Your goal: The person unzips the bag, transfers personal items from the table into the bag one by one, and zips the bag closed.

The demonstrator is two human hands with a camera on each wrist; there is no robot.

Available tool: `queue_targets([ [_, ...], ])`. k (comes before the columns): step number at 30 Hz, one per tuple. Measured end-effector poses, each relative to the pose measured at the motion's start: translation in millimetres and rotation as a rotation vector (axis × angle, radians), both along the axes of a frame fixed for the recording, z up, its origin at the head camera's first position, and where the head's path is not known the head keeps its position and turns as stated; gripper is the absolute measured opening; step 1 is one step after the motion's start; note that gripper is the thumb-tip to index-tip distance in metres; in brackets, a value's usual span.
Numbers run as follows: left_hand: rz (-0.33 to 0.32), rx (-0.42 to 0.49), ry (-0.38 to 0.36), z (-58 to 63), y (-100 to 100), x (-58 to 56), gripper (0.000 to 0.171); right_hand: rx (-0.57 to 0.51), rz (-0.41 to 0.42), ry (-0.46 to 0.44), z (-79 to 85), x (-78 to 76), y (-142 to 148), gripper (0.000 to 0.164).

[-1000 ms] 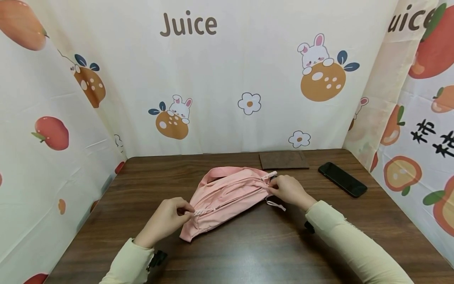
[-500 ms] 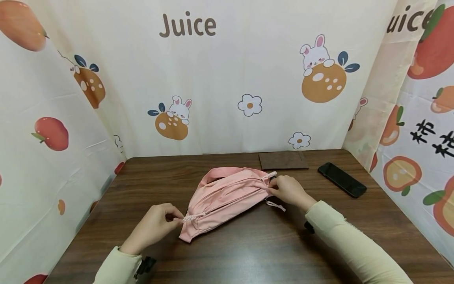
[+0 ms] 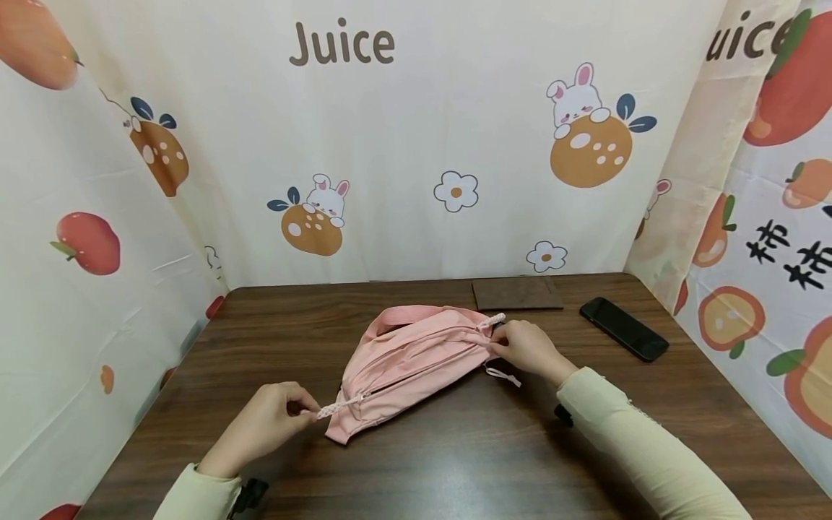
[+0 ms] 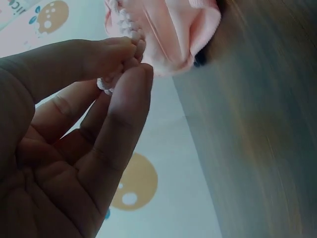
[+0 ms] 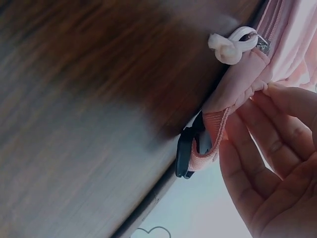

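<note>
A pink waist bag (image 3: 416, 361) lies slantwise on the table, its strap looped behind it. My left hand (image 3: 263, 426) pinches a braided zipper pull (image 3: 334, 409) between thumb and fingertip, off the bag's left end. In the left wrist view that braided cord (image 4: 130, 25) runs from the fingertips towards the pink cloth. At the bag's right end my right hand (image 3: 528, 350) pinches a fold of the fabric. The right wrist view shows the thumb and fingers on the cloth, beside a black buckle (image 5: 184, 151) and a knotted white zipper cord (image 5: 230, 47).
A black phone (image 3: 624, 328) lies at the right of the wooden table (image 3: 442, 469). Behind the bag, a flat brown rectangular item (image 3: 518, 294) lies at the back edge. Printed curtains (image 3: 390, 130) stand around the back and sides.
My left hand has moved left and towards me with the zipper pull, drawing it along to the bag's left end. The right hand has stayed at the right end.
</note>
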State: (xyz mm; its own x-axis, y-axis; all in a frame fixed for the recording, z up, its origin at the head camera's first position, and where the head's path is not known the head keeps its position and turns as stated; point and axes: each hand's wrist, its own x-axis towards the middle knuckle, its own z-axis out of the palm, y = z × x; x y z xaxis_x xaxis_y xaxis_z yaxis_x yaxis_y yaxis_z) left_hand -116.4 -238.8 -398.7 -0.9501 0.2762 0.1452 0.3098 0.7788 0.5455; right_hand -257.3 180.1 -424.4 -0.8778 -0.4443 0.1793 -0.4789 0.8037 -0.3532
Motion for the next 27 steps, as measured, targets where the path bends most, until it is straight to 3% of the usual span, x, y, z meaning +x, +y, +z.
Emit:
queue_targets([
  [8,0.015,0.005,-0.023,-2.8,-8.0,4.0,0.014,-0.005,-0.012,-0.024,0.2,-0.3,-1.3,0.012],
  [27,0.001,-0.037,-0.042,-14.8,6.9,-9.0,0.018,0.008,-0.004,-0.028,1.0,-1.2,-1.8,0.012],
])
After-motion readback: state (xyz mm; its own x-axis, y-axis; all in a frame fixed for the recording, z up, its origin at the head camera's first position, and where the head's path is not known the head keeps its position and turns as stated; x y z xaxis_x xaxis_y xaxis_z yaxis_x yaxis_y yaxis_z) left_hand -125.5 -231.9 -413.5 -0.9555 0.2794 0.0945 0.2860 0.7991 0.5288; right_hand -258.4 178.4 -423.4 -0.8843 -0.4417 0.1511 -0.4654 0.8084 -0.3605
